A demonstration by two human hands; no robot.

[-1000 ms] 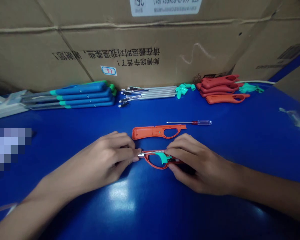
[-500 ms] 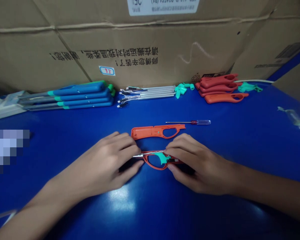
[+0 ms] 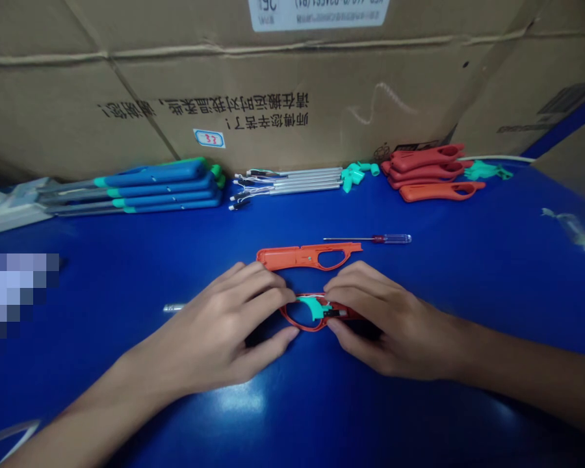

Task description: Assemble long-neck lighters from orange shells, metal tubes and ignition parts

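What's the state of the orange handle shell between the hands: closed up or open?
Open: the teal trigger sits exposed in the orange handle shell, and the matching cover half lies apart just beyond it.

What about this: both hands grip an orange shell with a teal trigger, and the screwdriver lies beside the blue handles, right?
No: the head view shows the screwdriver beyond the spare orange shell, not beside the blue handles. Left hand and right hand grip the teal-triggered shell.
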